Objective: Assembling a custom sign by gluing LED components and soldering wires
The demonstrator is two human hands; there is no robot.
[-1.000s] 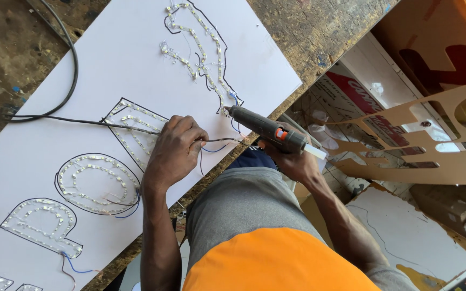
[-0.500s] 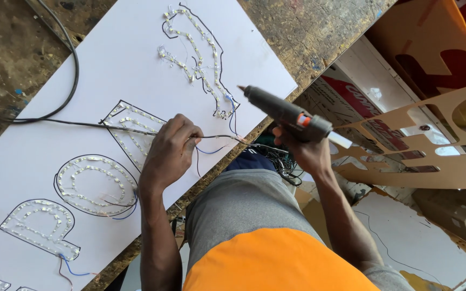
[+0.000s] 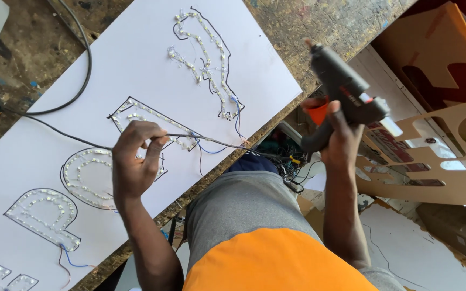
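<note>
The white board (image 3: 136, 70) lies across the scuffed bench (image 3: 330, 21), its outlined letters filled with small lights. Over the board's middle letter, the left hand (image 3: 133, 164) is curled, fingertips pinching a thin black cable (image 3: 217, 143) that runs off the board's near edge. Past that edge, clear of the board, the right hand (image 3: 341, 134) is closed around a black glue gun (image 3: 346, 91), nozzle pointing up.
</note>
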